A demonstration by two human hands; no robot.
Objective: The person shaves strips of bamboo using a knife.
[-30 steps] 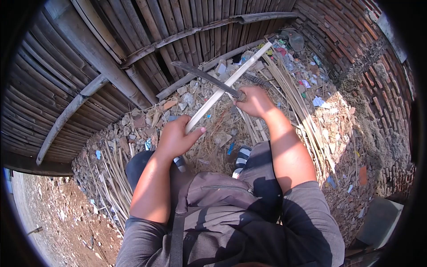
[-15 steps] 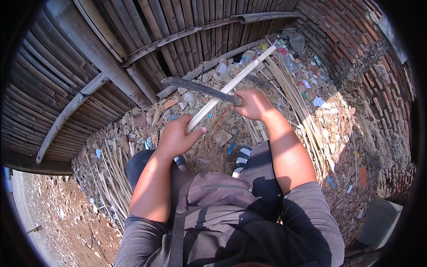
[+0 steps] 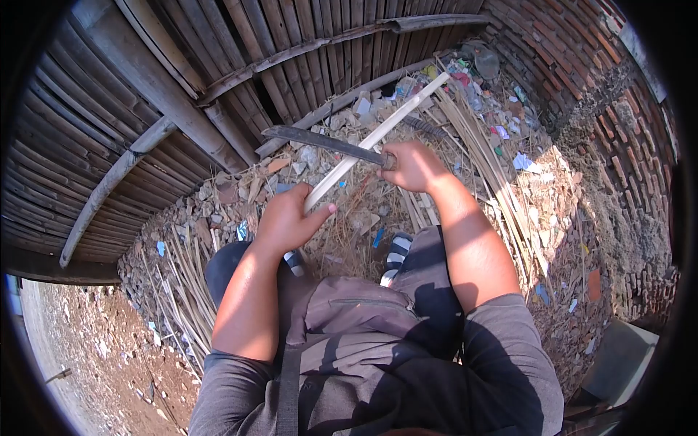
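Observation:
My left hand [image 3: 286, 219] is closed around the near end of a pale split-bamboo strip [image 3: 392, 122], its thumb lying along the side. The strip slants up and away to the right over the rubble. In my right hand [image 3: 413, 167] is the handle of a machete [image 3: 320, 140], gripped with closed fingers. Its dark blade points left and crosses the strip a little beyond my left hand. The blade lies against or just over the strip; exact contact is hard to tell. Most of the handle is hidden by my fingers.
Long thin bamboo strips [image 3: 502, 196] lie on the right, with more strips [image 3: 190, 291] on the left. Rubble and litter cover the ground. A bamboo wall [image 3: 305, 58] stands ahead, a brick wall [image 3: 618, 167] to the right. A grey block [image 3: 618, 363] sits at lower right.
The machete has shifted slightly toward the left and up along the strip, with my right hand moving with it. My left hand keeps its hold, nearly still.

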